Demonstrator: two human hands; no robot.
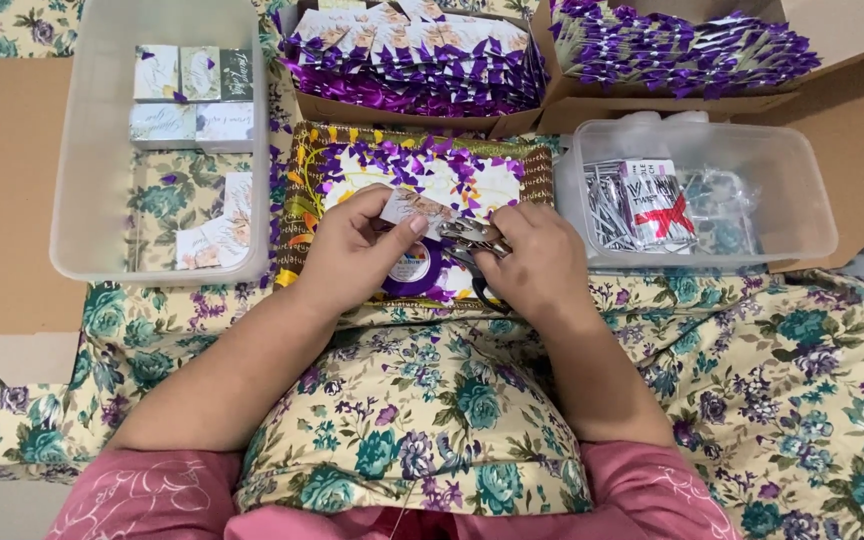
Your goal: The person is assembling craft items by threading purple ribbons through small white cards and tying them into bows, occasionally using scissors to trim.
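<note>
Meeting mid-tray, hands (442, 250) pinching perhaps a card (414, 208)

Left hand (352, 255) pinching small card (414, 208), right hand (537, 265) gripping metal punch (472, 236)

I am seeing a clear plastic tub (82, 150) sitting at the left, holding small printed cards (192, 98). Another clear tub (802, 200) is sitting at the right with metal pieces (607, 205). Two cardboard boxes (642, 108) of purple-ribboned items (682, 48) are lying beyond, over floral cloth (792, 380).
</note>
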